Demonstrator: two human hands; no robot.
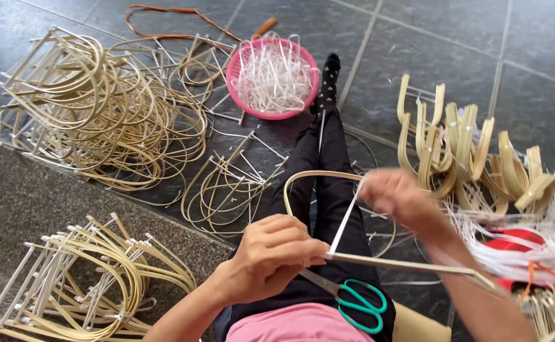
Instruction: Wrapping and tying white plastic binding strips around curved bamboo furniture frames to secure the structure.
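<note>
Here, the left hand (271, 256) was closed around the near end of a bent bamboo strip (309, 177), a pale, thin, flat band curved into a narrow arch over the person's black-trousered legs (328, 158). A straight pale stick (410, 266) ran from that fist out toward the right, forming the frame's flat base, and the fingers were wrapped tight on the joint where arch and stick met. The right hand (401, 199), blurred in the picture, was pinched on a thin white plastic tie (347, 221) that stretched taut from the joint up to its fingertips; how tightly it gripped I cannot tell exactly, but the tie sat between its fingers.

Just below the left hand, green-handled scissors (353, 301) lay on the lap, blades pointing up under the fist. Beyond the legs, past the foot, stood a pink basket (233, 76) full of white ties. Left of the legs, loose arched frames (227, 190) lay on the dark tiles, with a big tangled heap of frames (94, 107) farther left and a neater stack (81, 285) near the left elbow. Right of the legs, thicker curved bamboo pieces (455, 145) were piled, and a bundle of white ties (530, 247) lay over something red close to the right forearm.
</note>
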